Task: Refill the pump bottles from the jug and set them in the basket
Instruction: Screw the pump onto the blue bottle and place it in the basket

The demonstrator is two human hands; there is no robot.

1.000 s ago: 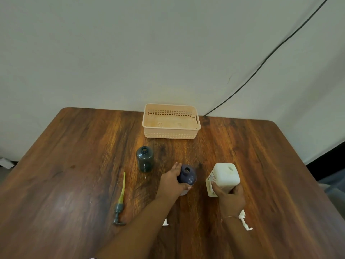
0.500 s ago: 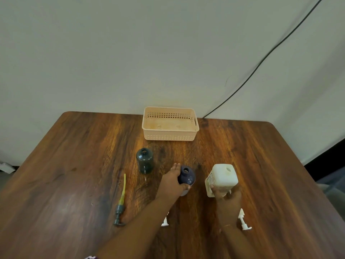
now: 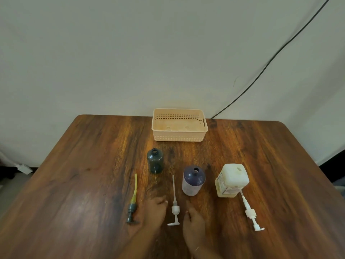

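The green bottle (image 3: 155, 161) and the purple bottle (image 3: 193, 181) were stood uncapped near the centre of the table (image 3: 89, 180). The jug (image 3: 232, 181) was set at 3 o'clock of the purple one, presumably so that pouring needed only a short reach, and the empty basket (image 3: 179, 136) was placed at 12 o'clock. The left hand (image 3: 155, 210) and the right hand (image 3: 194, 220) were laid loosely open, with nothing held, on either side of the middle pump (image 3: 175, 207) at 6 o'clock.

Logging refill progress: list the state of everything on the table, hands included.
Basket: no bottles inside.
Green bottle: upright, pump off.
Purple bottle: upright, pump off.
Jug: upright, mouth open.
Green pump: lying flat.
Middle white pump: lying flat.
Right white pump: lying by jug.
Left hand: holds nothing.
Right hand: holds nothing.
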